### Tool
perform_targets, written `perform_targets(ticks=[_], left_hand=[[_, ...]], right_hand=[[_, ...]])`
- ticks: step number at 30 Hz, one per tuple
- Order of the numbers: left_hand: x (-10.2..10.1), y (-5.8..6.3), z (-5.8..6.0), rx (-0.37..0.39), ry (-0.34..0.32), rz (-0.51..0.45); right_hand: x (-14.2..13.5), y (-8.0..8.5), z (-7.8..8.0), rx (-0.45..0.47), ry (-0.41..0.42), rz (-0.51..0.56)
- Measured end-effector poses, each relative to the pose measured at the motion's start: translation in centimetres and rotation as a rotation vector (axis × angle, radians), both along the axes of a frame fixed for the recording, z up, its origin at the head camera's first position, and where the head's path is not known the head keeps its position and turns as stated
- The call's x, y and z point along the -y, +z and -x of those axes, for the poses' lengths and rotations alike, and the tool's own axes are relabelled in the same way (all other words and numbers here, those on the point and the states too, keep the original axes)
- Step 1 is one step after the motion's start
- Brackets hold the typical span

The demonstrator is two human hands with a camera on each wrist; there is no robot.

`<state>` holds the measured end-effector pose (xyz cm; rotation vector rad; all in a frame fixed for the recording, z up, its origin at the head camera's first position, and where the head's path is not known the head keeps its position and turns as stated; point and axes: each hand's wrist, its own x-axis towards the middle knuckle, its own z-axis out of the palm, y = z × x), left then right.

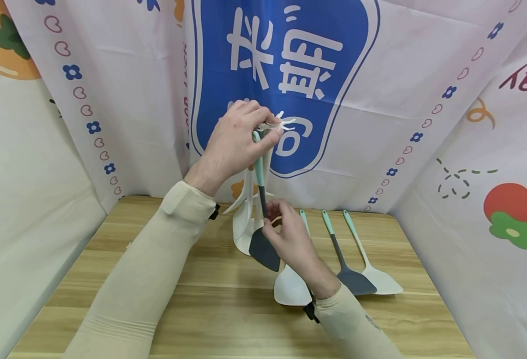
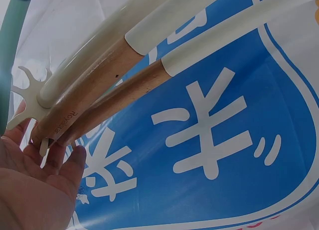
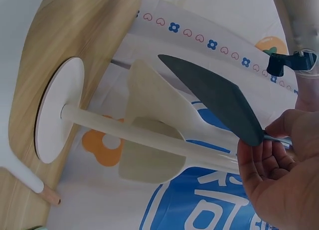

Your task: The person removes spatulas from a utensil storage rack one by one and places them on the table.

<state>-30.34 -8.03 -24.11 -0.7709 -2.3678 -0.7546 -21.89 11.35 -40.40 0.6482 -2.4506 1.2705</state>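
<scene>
A white utensil stand (image 1: 267, 162) with a star of hooks on top stands near the table's back edge. My left hand (image 1: 241, 132) grips its top, thumb and forefinger at the hooks. White utensils with wooden handles (image 2: 84, 90) hang there, their ends beside my left fingers (image 2: 75, 165). A dark grey spatula (image 1: 263, 252) with a turquoise handle hangs upright, head down, at the stand's front. My right hand (image 1: 290, 239) pinches its neck just above the blade. Whether the handle's end sits on a hook is hard to tell.
Right of the stand lie a white spatula (image 1: 292, 286), a second dark grey spatula (image 1: 355, 281) and a pale spatula (image 1: 382, 281), handles pointing back. The stand's round base (image 3: 60, 110) rests on the wooden table (image 1: 227, 319). Printed cloth (image 1: 155, 99) hangs behind.
</scene>
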Motion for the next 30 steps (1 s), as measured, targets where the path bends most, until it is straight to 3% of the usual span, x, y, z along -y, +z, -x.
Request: perform_targets(ticks=[13, 30], left_hand=[[0.0, -0.2, 0.0, 0.007, 0.007, -0.005], [0.0, -0.3, 0.0, 0.013, 0.004, -0.01]], right_hand=[[-2.7, -0.5, -0.5, 0.079, -0.039, -0.008], [-7.3, -0.3, -0.2, 0.04, -0.153, -0.008]])
